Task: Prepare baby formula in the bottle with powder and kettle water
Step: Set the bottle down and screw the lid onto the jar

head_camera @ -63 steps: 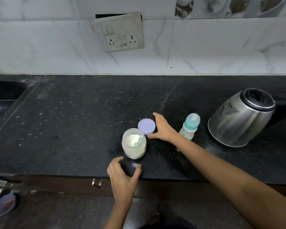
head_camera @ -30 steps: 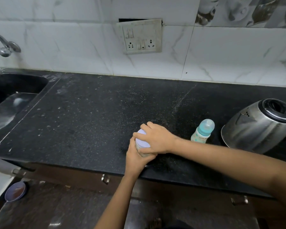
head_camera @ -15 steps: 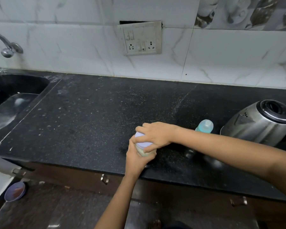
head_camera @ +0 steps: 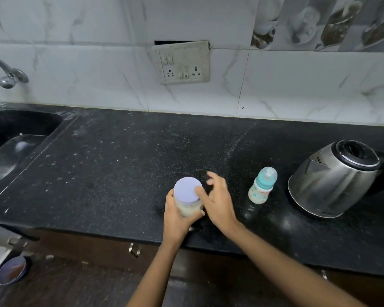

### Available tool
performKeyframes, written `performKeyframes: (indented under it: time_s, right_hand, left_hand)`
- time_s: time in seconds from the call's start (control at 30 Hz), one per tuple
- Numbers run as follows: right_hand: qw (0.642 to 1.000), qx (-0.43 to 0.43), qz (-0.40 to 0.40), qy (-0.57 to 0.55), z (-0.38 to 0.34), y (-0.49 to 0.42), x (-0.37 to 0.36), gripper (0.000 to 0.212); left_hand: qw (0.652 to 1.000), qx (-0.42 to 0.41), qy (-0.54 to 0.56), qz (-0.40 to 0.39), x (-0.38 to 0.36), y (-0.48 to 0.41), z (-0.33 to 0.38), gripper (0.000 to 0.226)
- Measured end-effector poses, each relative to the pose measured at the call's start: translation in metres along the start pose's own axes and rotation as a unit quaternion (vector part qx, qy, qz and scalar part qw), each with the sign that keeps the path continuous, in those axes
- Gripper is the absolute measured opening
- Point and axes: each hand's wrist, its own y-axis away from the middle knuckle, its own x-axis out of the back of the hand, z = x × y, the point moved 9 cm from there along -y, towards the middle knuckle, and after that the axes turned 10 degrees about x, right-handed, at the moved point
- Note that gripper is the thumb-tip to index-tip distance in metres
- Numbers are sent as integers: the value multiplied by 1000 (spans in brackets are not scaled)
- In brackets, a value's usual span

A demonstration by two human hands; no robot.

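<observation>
Head view (only view).

- Powder jar [head_camera: 189,207]: upright on the worktop [head_camera: 120,162] near its front edge, lavender lid [head_camera: 186,190] seated on top. Pale powder shows through the clear wall.
- Left hand [head_camera: 175,218]: grip wrapped round the jar body from the near side, fingers curled on the wall below the lid.
- Right hand [head_camera: 217,202]: fingers spread and motion-blurred, just beside the lid. One fingertip looks to touch the lid rim, but cannot tell for certain. Nothing held.
- Baby bottle [head_camera: 262,187]: upright with its teal cap on, right of the jar and apart from it. Kettle [head_camera: 333,180] stands further right, lid open.
- Sink [head_camera: 13,134] at far left.

Handling, judged:
- Jar is probably rigid plastic, light and part full. A smooth wall could slip, so hold it at mid-body, not by the lid.
- Bottle is small, light and tall for its base, so likely easy to tip. Take it round the body below the cap and steady it while uncapping and filling.
- Kettle is the heavy item and possibly hot. Take it by the handle only.
</observation>
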Motion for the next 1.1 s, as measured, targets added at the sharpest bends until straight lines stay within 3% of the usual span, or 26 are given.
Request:
performKeyframes:
  time_s: [0.1,0.23,0.37,0.53,0.8,1.0,1.1]
  right_hand:
    - [986,-36,162,-13,34,46,46,42]
    - [965,-84,240,58,80,76,100,48]
    - [979,-101,170,57,116,50,120,70]
    - [987,-91,122,54,143,21,120,57]
    - [989,-100,111,24,152,-4,116,61]
    - [986,-120,104,54,149,-8,115,63]
    - [984,-102,130,70,129,6,114,81]
  left_hand:
    - [996,-38,-77,13,0,-4,-5,101]
    - [994,-44,-95,39,-7,-2,-3,97]
    - [996,-32,-79,23,-23,-13,8,92]
    - [997,-19,-68,-12,-44,-39,24,86]
    - [998,-13,-63,-30,-61,-72,41,78]
    - [997,30,-64,-43,-67,-77,36,92]
    - [996,32,-69,-51,-64,-74,40,108]
